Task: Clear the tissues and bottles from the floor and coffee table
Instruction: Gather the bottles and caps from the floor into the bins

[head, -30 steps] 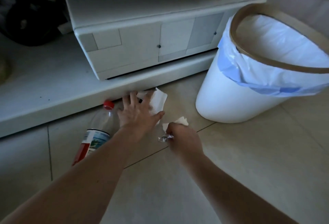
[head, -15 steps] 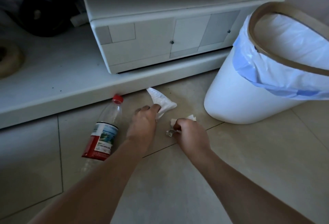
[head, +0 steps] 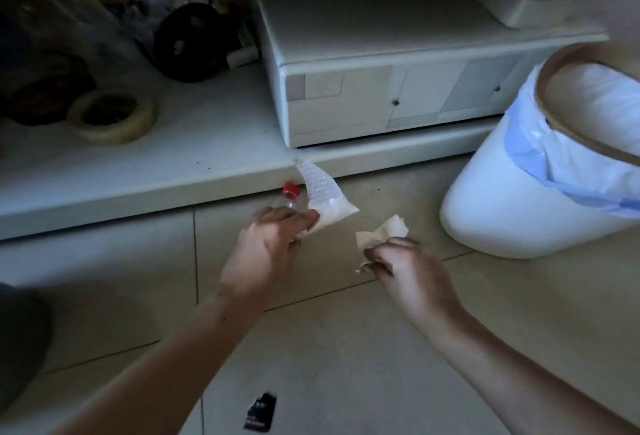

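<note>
My left hand (head: pixel 265 247) is lifted above the floor and pinches a white tissue (head: pixel 322 194) that stands up from its fingers. My right hand (head: pixel 405 272) is closed on a crumpled tissue (head: pixel 381 232), which pokes out above the knuckles. A plastic bottle with a red cap (head: pixel 290 191) lies on the tiled floor behind my left hand; most of its body is hidden by that hand and arm. The white bin (head: pixel 502 199) with a blue-edged liner and a tan rim stands on the floor to the right of my right hand.
A low white coffee table shelf (head: pixel 173 157) runs along the back, with a white drawer unit (head: pixel 381 102), a tape roll (head: pixel 112 116) and a black round object (head: pixel 188 41) on it. A small dark wrapper (head: pixel 261 412) lies on the floor near me.
My left hand has raised the tissue off the floor. The view has pulled back and swung left, so my left arm now covers most of the bottle.
</note>
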